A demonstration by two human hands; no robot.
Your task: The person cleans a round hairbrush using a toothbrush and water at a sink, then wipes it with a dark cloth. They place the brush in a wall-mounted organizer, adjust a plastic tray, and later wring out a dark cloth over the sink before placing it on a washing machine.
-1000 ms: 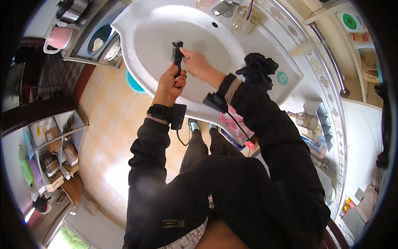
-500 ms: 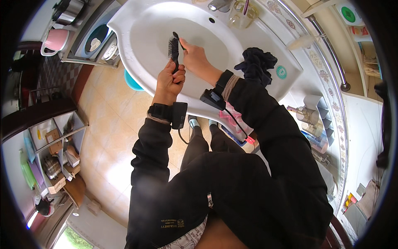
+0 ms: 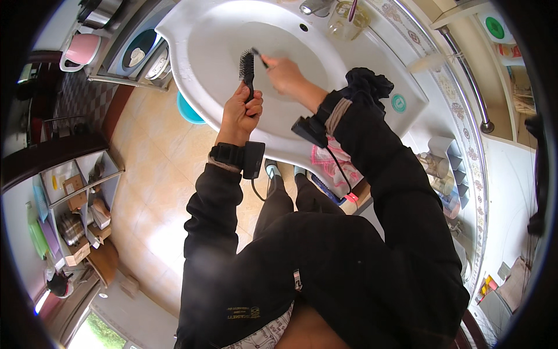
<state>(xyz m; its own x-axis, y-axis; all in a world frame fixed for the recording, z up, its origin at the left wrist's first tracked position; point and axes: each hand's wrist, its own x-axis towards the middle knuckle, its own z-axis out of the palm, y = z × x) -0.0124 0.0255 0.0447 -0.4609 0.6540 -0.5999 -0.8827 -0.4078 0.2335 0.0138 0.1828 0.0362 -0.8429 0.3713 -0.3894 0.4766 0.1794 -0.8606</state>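
Note:
My left hand is closed round the handle of a black hairbrush, held upright over the white washbasin with its bristles facing left. To its right, my right hand, blurred by motion, grips a thin dark tool like a small brush. Its tip is close to the top of the hairbrush, and I cannot tell whether they touch. A crumpled dark cloth lies on the basin's right side, partly behind my right wrist.
A tap and a glass jar stand at the basin's back edge. Below its front edge hangs a pink and white cloth. A turquoise bowl is on the floor at left. A metal rail runs along the right wall.
My right hand has moved right, drawing the thin tool away from the hairbrush's bristled head. The left hand keeps its grip, almost in place.

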